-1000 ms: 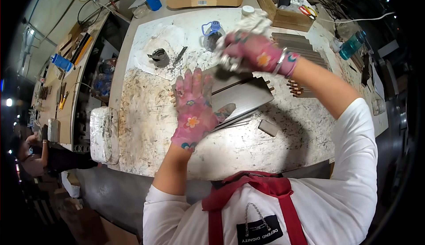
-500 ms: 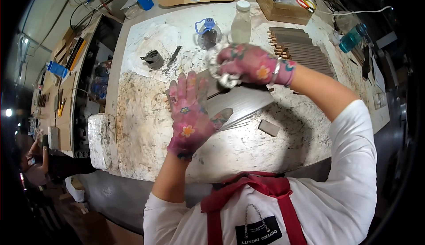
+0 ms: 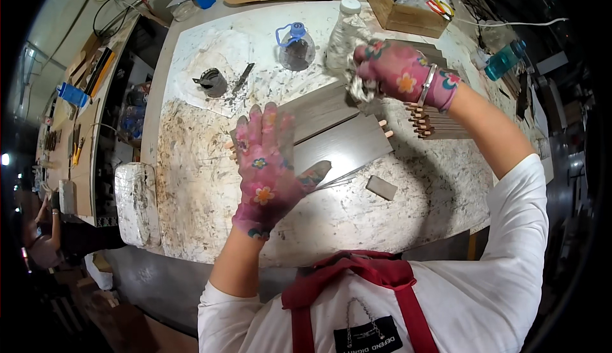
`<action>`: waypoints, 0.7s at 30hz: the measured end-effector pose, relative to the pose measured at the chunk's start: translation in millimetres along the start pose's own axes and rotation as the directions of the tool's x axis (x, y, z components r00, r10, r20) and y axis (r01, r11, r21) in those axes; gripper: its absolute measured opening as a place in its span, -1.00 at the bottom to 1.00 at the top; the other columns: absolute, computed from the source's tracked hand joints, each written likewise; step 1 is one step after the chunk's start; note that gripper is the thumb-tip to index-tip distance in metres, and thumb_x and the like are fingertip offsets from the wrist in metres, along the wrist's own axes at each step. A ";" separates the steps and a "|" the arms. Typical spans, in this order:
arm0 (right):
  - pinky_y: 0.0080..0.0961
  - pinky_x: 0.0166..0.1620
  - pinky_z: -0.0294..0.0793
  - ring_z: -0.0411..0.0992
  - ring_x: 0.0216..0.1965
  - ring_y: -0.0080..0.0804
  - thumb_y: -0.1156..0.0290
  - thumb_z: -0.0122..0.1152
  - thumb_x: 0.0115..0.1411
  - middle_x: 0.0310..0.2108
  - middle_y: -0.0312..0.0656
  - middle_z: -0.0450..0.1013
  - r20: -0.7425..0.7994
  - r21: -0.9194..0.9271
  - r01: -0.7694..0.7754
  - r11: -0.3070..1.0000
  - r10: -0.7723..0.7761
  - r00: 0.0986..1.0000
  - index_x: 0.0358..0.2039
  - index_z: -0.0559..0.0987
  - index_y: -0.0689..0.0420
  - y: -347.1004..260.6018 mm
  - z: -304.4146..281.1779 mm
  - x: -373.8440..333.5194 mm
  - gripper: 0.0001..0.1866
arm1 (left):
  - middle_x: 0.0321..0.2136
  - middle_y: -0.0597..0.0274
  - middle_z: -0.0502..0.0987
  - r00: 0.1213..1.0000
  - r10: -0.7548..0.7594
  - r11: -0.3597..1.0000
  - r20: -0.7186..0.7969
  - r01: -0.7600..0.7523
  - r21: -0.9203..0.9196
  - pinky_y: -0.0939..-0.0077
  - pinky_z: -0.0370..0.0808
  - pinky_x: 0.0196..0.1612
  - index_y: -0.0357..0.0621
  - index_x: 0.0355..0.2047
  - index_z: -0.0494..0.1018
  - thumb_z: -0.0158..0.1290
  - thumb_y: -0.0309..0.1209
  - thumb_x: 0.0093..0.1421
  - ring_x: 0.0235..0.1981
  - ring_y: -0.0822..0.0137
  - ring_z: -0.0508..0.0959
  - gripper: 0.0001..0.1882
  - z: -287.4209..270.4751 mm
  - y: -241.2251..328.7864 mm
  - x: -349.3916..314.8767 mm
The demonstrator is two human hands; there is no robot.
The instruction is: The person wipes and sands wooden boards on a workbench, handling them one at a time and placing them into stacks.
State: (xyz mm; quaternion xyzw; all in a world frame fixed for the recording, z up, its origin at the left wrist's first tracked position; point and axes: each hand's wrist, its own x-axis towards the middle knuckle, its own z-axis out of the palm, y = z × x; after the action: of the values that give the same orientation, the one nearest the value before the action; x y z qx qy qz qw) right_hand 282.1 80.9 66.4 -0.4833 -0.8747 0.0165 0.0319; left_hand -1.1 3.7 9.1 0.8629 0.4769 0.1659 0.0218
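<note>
My left hand (image 3: 262,174), in a pink flowered glove, lies flat with fingers stretched over the left end of grey wood-grain boards (image 3: 347,146). A dark gap runs between the two upper boards, and light wooden dowels (image 3: 387,133) stick out of their ends. My right hand (image 3: 401,76), gloved alike with a band at the wrist, is closed on a crumpled whitish rag (image 3: 362,92) at the boards' far right edge. A small grey-brown block (image 3: 381,188) lies on the table just nearer than the boards.
Beyond the boards stand a capped bottle (image 3: 349,18), a clear jug with blue handle (image 3: 297,53) and a dark-smeared cup (image 3: 215,84) beside a flat blade (image 3: 243,78). Doweled boards (image 3: 446,123) are stacked right. A cardboard box (image 3: 408,20) is behind; a person (image 3: 48,232) is far left.
My right hand has moved right with the rag, from over the boards to their far right edge, uncovering more of their surface. My left hand stays flat on the boards.
</note>
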 end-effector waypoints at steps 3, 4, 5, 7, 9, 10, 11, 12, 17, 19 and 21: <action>-0.16 -0.12 0.51 0.48 -0.09 -0.08 0.45 0.27 0.00 -0.16 -0.19 0.44 -0.244 0.136 0.142 0.980 -0.106 0.964 -0.17 0.57 -0.04 -20.3 -3.1 11.2 -0.68 | 0.34 -0.05 0.14 1.000 -0.012 1.000 -0.001 0.012 -0.004 -0.11 -0.05 0.40 -0.20 0.26 0.28 0.26 0.10 0.02 0.38 -0.11 0.08 -0.09 -3.4 0.3 -0.2; -0.17 -0.09 0.51 0.46 -0.07 -0.09 0.46 0.26 0.01 -0.14 -0.19 0.43 -0.276 0.131 0.261 0.956 -0.218 0.936 -0.16 0.57 -0.03 -28.3 10.7 17.5 -0.68 | 0.34 -0.05 0.14 1.000 0.004 1.000 -0.006 -0.004 -0.015 -0.11 -0.05 0.40 -0.20 0.26 0.28 0.25 0.11 0.03 0.38 -0.12 0.09 -0.09 -2.5 1.0 1.1; -0.19 -0.06 0.50 0.45 -0.04 -0.09 0.46 0.25 0.02 -0.12 -0.18 0.43 -0.306 0.122 0.377 0.918 -0.326 0.894 -0.15 0.56 -0.03 -35.7 26.0 22.1 -0.68 | 0.34 -0.06 0.14 1.000 0.011 1.000 -0.005 -0.011 -0.016 -0.11 -0.05 0.39 -0.20 0.26 0.28 0.24 0.11 0.03 0.38 -0.12 0.09 -0.09 -0.5 2.1 2.4; -0.25 -0.05 0.51 0.45 -0.08 -0.13 0.48 0.25 0.02 -0.12 -0.20 0.42 -0.170 0.097 0.328 0.940 -0.309 0.936 -0.15 0.56 -0.03 -44.4 36.6 21.5 -0.68 | 0.34 -0.06 0.14 1.000 0.021 1.000 0.001 -0.021 -0.005 -0.12 -0.04 0.39 -0.21 0.26 0.27 0.22 0.13 0.04 0.37 -0.12 0.10 -0.08 -0.2 -0.7 1.6; -0.26 -0.06 0.51 0.45 -0.08 -0.14 0.47 0.28 0.00 -0.14 -0.20 0.43 -0.210 0.071 0.324 0.943 -0.303 0.929 -0.17 0.57 -0.06 -23.5 33.7 14.1 -0.68 | 0.31 -0.12 0.17 0.999 0.035 0.999 -0.025 -0.035 0.014 -0.14 -0.03 0.37 -0.24 0.24 0.30 0.17 0.18 0.06 0.36 -0.15 0.12 -0.09 -0.1 -2.1 -0.1; -0.27 -0.07 0.52 0.46 -0.09 -0.15 0.47 0.31 -0.02 -0.14 -0.20 0.43 -0.158 0.038 0.197 0.980 -0.189 0.969 -0.17 0.57 -0.06 -18.6 27.1 5.3 -0.66 | 0.29 -0.17 0.20 0.998 0.044 0.999 -0.049 -0.044 0.010 -0.16 -0.02 0.36 -0.27 0.22 0.33 0.12 0.22 0.08 0.34 -0.17 0.14 -0.09 1.3 -2.8 -0.1; -0.27 -0.10 0.53 0.46 -0.11 -0.15 0.44 0.35 -0.05 -0.16 -0.21 0.43 -0.118 -0.002 0.136 0.991 -0.135 0.984 -0.17 0.59 -0.09 -6.6 23.2 2.2 -0.65 | 0.26 -0.21 0.23 0.996 0.054 0.999 -0.074 -0.053 0.007 -0.17 -0.02 0.35 -0.30 0.19 0.36 0.07 0.27 0.09 0.33 -0.20 0.15 -0.08 1.6 -3.2 -0.4; -0.27 -0.11 0.53 0.46 -0.12 -0.15 0.43 0.36 -0.06 -0.16 -0.21 0.43 -0.042 -0.091 0.097 0.991 -0.101 0.994 -0.18 0.59 -0.09 13.4 17.8 -2.5 -0.65 | 0.28 -0.18 0.22 0.998 0.039 0.999 -0.055 -0.039 0.003 -0.16 -0.02 0.36 -0.28 0.21 0.34 0.12 0.22 0.08 0.34 -0.18 0.14 -0.10 -0.6 -1.8 -0.2; -0.25 -0.06 0.51 0.45 -0.07 -0.13 0.51 0.30 -0.05 -0.11 -0.17 0.43 -0.297 0.098 0.186 0.978 -0.150 0.943 -0.14 0.58 -0.03 -11.3 1.4 15.5 -0.61 | 0.30 -0.12 0.21 1.000 -0.002 1.000 -0.009 0.002 0.016 -0.13 -0.01 0.37 -0.25 0.22 0.32 0.23 0.11 0.04 0.35 -0.15 0.13 -0.12 -6.5 3.3 2.8; -0.27 0.01 0.49 0.46 -0.03 -0.13 0.51 0.37 -0.04 -0.02 -0.20 0.44 -0.208 0.070 0.283 0.957 -0.263 0.942 -0.09 0.56 -0.05 -46.9 21.0 24.5 -0.57 | 0.30 -0.11 0.21 0.999 0.014 0.999 -0.045 -0.016 -0.046 -0.12 0.00 0.37 -0.25 0.22 0.31 0.23 0.09 0.04 0.34 -0.15 0.13 -0.13 -2.6 -0.8 0.2; -0.29 0.01 0.49 0.45 -0.03 -0.14 0.52 0.37 -0.06 -0.02 -0.19 0.44 -0.223 0.135 0.300 0.944 -0.266 0.938 -0.10 0.57 -0.05 -33.9 29.5 13.2 -0.56 | 0.30 -0.13 0.21 0.998 0.036 0.997 -0.046 -0.039 -0.068 -0.12 -0.01 0.37 -0.25 0.21 0.33 0.20 0.14 0.04 0.34 -0.16 0.14 -0.12 -1.8 -3.0 1.5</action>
State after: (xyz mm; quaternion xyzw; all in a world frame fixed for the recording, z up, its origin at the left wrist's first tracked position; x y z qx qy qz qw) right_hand 244.3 74.1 39.5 -0.3468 -0.9230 0.0358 0.1629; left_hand -3.4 6.4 10.6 0.8666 0.4547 0.2018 0.0378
